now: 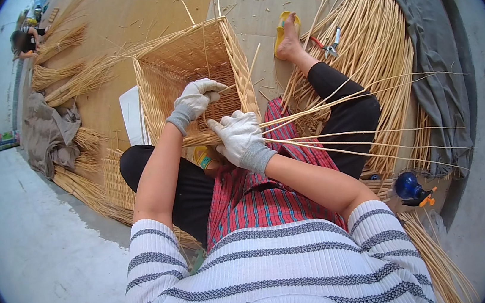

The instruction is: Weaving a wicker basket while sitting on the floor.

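Observation:
A square wicker basket (183,53) rests in front of me with its woven inside showing. My left hand (194,101), in a white work glove with a grey cuff, reaches over its opening. The fingers are closed in a pinch on a thin willow rod (224,87). At the near rim sits my gloved right hand (242,138), its fingers curled around the rim's edge. Several long loose willow rods (324,136) fan out to the right from beside and under that hand. How its fingers meet the rods is partly hidden.
A thick pile of willow rods (371,47) lies right, partly under a grey cloth (433,64). Pruning shears (331,45) rest on it. A blue spray bottle (409,187) stands lower right. More rod bundles (66,73) line the left. Another person (26,41) is far left.

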`<state>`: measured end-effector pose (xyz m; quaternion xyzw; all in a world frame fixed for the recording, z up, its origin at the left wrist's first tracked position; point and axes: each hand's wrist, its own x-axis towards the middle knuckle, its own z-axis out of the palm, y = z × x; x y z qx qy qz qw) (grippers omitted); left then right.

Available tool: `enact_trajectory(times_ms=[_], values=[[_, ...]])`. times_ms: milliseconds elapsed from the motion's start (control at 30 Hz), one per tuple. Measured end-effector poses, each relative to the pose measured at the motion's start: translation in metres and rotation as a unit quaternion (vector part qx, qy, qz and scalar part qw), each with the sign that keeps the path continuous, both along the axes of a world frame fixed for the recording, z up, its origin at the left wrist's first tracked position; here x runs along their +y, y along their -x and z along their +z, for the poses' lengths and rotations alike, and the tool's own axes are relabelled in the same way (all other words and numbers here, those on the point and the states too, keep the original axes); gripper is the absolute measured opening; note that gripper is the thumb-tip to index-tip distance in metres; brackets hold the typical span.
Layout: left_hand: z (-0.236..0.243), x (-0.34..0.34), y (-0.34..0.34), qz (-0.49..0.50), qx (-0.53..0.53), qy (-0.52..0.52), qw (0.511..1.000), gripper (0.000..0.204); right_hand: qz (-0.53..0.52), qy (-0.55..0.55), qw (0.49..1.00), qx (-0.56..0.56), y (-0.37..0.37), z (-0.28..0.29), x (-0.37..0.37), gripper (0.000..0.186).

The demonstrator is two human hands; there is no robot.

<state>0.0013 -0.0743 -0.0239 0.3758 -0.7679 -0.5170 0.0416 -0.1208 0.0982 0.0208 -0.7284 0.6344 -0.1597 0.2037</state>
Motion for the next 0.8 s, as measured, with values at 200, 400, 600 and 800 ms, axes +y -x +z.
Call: enact_trajectory(times_ms=[200, 400, 600, 800], values=[[-0.004, 0.004, 0.015, 0.090, 0.047, -0.203, 0.974, 0.025, -0.001, 0.001, 1.000, -0.020, -0.001, -0.010, 0.001, 0.064], [-0.012, -0.007, 0.036, 0.132, 0.138, -0.287, 0.939, 0.036, -0.063, 0.213, 0.940, -0.258, 0.026, -0.024, -0.007, 0.040], [0.023, -0.042, 0.082, 0.170, 0.018, -0.057, 0.984, 0.079, -0.004, 0.110, 0.989, 0.097, 0.113, -0.013, -0.078, 0.018], [0.002, -0.056, 0.102, 0.160, -0.185, 0.055, 0.968, 0.094, 0.190, 0.205, 0.893, 0.352, 0.190, -0.003, -0.138, 0.016]])
